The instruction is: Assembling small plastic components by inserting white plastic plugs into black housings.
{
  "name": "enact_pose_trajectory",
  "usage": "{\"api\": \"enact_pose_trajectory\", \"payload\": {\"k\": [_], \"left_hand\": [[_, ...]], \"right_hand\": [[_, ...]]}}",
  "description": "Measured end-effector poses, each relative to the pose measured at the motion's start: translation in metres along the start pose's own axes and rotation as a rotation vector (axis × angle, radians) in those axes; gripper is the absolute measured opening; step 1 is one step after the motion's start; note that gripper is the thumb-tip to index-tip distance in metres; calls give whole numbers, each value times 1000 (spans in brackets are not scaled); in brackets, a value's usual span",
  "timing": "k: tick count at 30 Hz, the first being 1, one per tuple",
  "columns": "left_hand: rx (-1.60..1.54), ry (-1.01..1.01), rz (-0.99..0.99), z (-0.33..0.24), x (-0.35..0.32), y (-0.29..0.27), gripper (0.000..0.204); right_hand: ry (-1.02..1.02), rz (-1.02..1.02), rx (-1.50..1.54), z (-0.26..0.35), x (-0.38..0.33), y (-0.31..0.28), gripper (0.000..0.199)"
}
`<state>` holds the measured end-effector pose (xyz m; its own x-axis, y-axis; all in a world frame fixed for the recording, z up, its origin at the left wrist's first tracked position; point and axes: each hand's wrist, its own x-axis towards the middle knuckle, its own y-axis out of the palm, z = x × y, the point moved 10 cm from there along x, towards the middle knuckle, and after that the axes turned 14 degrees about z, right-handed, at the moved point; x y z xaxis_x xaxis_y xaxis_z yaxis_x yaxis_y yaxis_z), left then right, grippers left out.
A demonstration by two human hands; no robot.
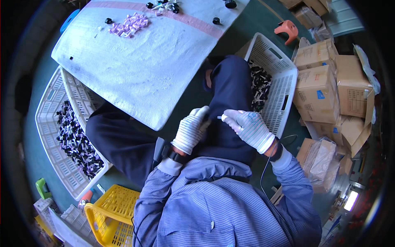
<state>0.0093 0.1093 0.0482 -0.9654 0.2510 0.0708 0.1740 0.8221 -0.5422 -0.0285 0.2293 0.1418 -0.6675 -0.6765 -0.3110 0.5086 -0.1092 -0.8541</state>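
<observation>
My gloved left hand point(190, 131) hovers over my lap with its fingers closed. Whatever it grips, if anything, is lost against the dark trousers. A short way to its right, my gloved right hand point(249, 127) pinches a small pale plastic piece point(220, 117) that points toward the left hand. The two hands are apart. Ahead, on the white-covered table point(135, 70), lies a pile of small pink pieces point(129, 25). Black caps point(216, 20) and white pieces point(166, 5) are scattered farther back.
A white crate point(49, 123) at the left holds many black-and-pale parts point(78, 144). Another white crate point(277, 94) with similar parts point(259, 84) stands beside my right knee. A yellow basket point(109, 210) is at lower left. Cardboard boxes point(317, 92) and an orange stool point(286, 29) are at right.
</observation>
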Motion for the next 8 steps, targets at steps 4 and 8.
{"api": "enact_pose_trajectory", "payload": {"k": [4, 8], "left_hand": [[-1384, -295, -159, 42, -10, 20, 23], [-2054, -213, -185, 54, -8, 35, 24]], "right_hand": [[-50, -107, 312, -3, -6, -6, 20], [62, -74, 816, -19, -4, 27, 32]]}}
